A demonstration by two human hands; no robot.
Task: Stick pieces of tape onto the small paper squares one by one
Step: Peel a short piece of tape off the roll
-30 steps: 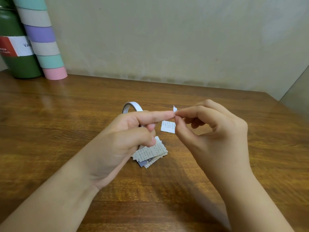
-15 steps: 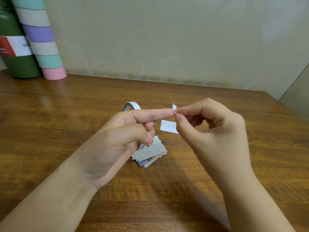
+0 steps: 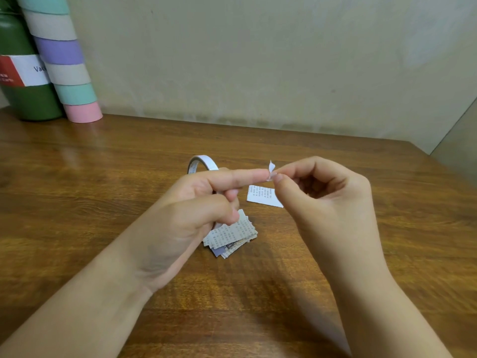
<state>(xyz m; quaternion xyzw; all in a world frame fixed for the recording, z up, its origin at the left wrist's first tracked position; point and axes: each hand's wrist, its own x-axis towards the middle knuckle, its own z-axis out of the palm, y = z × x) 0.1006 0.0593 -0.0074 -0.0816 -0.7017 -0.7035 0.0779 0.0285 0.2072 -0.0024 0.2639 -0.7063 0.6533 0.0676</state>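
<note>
My left hand [image 3: 196, 210] is curled around a white tape roll [image 3: 204, 161], with the index finger stretched out to the right. At that fingertip stands a small white piece of tape [image 3: 271, 167], pinched between the thumb and forefinger of my right hand [image 3: 325, 200]. Both hands hover above the wooden table [image 3: 103, 189]. One printed paper square [image 3: 260, 196] lies flat under the fingertips. A stack of several printed paper squares [image 3: 232, 236] lies just below my left hand, partly hidden by it.
A green bottle [image 3: 23, 99] with a red and white label and a pastel striped tube [image 3: 67, 73] stand at the back left against the wall. The table's right edge [image 3: 444, 171] runs near the wall corner.
The hands stay almost in place. The bit of tape now sticks up slightly more above the fingertips, and my right fingers have loosened a little.
</note>
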